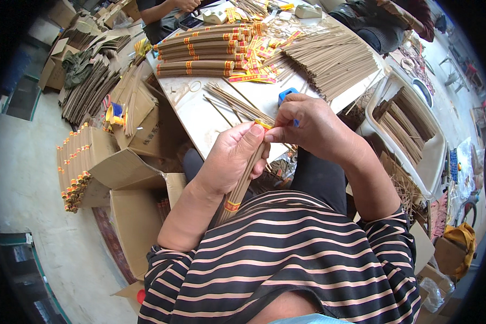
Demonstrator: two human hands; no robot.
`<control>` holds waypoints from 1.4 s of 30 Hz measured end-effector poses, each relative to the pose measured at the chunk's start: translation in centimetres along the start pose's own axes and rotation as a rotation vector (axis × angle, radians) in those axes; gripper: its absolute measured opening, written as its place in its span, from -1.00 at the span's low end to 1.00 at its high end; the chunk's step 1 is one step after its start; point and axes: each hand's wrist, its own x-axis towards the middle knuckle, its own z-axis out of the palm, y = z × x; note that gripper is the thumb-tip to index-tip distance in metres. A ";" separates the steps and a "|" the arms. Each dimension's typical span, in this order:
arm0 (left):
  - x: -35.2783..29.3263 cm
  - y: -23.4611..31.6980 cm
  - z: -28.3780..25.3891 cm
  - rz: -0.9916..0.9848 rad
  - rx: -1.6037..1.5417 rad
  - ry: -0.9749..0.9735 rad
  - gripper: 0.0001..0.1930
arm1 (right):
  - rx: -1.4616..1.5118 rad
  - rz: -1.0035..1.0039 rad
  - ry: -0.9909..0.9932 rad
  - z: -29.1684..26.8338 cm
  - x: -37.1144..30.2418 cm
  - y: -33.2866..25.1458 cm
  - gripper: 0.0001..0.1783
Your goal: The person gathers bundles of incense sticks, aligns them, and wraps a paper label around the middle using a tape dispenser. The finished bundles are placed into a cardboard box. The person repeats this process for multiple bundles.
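My left hand (228,156) is wrapped around a bundle of thin brown incense sticks (243,182), held at a slant in front of my striped shirt. A red and yellow paper band (232,207) circles the bundle's lower part. At the upper end sits a yellow and red paper label (263,124). My right hand (316,124) pinches this label between thumb and fingers, close to my left thumb. Just behind the right hand is a blue plastic object (287,95), partly hidden. Loose incense sticks (229,100) lie on the white table (186,110) beyond my hands.
Finished bundles (200,54) are stacked on the table beside scattered labels (259,56) and a large stick pile (332,62). A white tub (437,162) of sticks stands right, an open carton (127,216) left. More banded bundles (75,167) stand far left. Other people sit across the table.
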 end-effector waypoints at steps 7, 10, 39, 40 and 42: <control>0.0 0.1 -0.1 0.019 -0.061 -0.021 -0.65 | -0.063 -0.074 0.035 0.2 0.3 0.4 -0.69; 0.0 0.0 -0.2 0.025 -0.059 -0.023 -0.65 | -0.042 -0.007 0.032 0.1 0.3 -0.1 -0.67; 1.1 -0.8 -2.3 -0.040 -0.664 -0.404 -0.35 | 0.555 -0.206 -0.035 2.4 1.4 3.4 -0.82; 1.2 -0.8 -2.4 -0.039 -0.674 -0.412 -0.35 | 0.575 -0.220 -0.041 2.6 1.4 3.5 -0.83; 1.2 -0.8 -2.5 -0.037 -0.690 -0.420 -0.34 | 0.630 -0.178 -0.033 3.0 1.4 3.5 -0.85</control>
